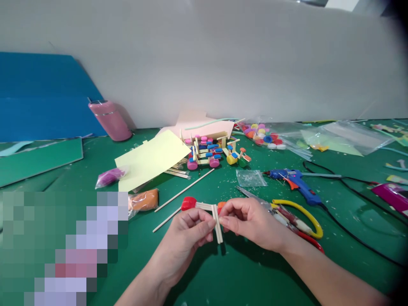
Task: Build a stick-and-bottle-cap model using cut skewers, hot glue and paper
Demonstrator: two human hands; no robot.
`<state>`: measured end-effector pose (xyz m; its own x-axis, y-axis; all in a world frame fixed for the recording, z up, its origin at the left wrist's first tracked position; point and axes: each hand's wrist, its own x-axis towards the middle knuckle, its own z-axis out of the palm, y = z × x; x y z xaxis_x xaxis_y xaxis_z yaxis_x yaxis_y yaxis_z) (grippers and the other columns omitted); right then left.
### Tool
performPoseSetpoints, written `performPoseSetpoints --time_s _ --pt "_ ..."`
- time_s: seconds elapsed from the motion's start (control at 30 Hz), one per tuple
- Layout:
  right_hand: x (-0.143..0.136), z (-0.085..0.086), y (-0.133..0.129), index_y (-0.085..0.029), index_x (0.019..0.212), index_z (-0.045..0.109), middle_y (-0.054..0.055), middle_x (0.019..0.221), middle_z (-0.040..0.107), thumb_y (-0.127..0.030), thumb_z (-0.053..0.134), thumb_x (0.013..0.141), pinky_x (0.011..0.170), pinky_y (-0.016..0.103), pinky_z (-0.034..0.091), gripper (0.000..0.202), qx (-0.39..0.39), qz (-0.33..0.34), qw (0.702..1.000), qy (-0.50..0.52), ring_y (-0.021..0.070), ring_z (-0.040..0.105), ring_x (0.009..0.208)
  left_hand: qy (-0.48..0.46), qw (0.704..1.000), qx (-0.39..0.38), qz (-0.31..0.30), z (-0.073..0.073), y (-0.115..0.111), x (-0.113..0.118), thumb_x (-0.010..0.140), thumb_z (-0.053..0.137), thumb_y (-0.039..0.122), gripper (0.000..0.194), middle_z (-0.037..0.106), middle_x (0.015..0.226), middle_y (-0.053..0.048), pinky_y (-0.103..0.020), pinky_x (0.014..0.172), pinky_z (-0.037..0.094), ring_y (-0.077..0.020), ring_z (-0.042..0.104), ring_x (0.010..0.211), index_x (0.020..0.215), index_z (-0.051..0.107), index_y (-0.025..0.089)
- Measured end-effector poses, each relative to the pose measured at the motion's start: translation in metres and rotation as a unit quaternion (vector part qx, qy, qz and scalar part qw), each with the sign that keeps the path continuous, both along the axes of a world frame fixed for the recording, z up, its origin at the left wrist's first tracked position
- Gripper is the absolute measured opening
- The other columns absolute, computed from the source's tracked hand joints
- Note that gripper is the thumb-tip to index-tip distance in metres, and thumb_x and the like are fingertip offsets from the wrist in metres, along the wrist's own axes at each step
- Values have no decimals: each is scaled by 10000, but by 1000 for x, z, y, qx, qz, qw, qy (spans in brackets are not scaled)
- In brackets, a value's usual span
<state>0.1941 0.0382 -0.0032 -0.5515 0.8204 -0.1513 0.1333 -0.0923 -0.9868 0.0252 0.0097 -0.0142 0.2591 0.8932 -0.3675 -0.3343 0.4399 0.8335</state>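
Two bare hands meet over the green tabletop [270,280], seen from the wearer's head, with a small pale stick assembly [218,225] between them. The assembly is built of thin sticks side by side; its upright-looking pair runs near to far, its far end leaning slightly left. More sticks reach left from that far end to a red rounded piece [189,203], and an orange piece [221,206] shows just right of the pair, partly behind the fingers. The left hand [193,229] is closed in a pinch, thumb against the left side of the pair; the right hand [251,219] is also closed in a pinch at the right side, nearer the far end. Both are at the sticks, neither clearly nearer; which one bears the weight I cannot tell. Loose sticks [185,190] slant across the table beyond the left hand, beside an orange block in clear wrap [143,200]. Yellow-handled and red-handled tools lie just right of the right hand, with a blue glue gun [296,182] farther off. Small wheeled models [205,155] stand beyond the hands, near a pale yellow sheet [153,157]. The near left corner is blurred out.
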Motion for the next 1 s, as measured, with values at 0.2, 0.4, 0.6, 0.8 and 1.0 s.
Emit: performPoseSetpoints --time_s 0.2,0.4,0.6,0.8,1.0 --pt "0 -1 -2 -154 744 573 -15 653 555 -384 592 781 514 195 360 234 13 -7 1000 4 85 460 571 20 1000 2 -8 0 -2 0 678 703 269 189 530 516 27 -195 509 294 -66 407 505 614 585 136" --pt "-1 0 -2 -152 733 565 -19 646 553 -382 590 783 511 193 355 237 11 -3 1000 7 81 452 564 26 1000 10 -14 1 -1 1 666 711 277 198 530 515 23 -195 501 285 -68 396 505 603 590 134" --pt "-1 -1 -3 -154 733 558 -18 658 550 -365 581 794 526 197 358 221 10 0 1000 13 84 455 583 25 999 12 -15 1 -2 1 671 704 275 194 530 523 21 -196 505 286 -68 396 506 611 590 130" --pt "-1 -2 -2 -163 729 555 -20 670 563 -312 559 811 542 201 372 170 13 -4 1000 8 89 479 594 22 1000 13 -12 -1 -1 1 686 695 272 190 527 519 22 -201 512 296 -73 409 509 612 587 135" --pt "-1 -1 -3 -164 721 552 -18 669 564 -315 564 805 537 200 374 173 11 -5 1000 6 89 478 588 23 999 19 -16 -2 -3 0 692 690 269 182 531 527 22 -200 512 299 -74 414 514 615 588 139"
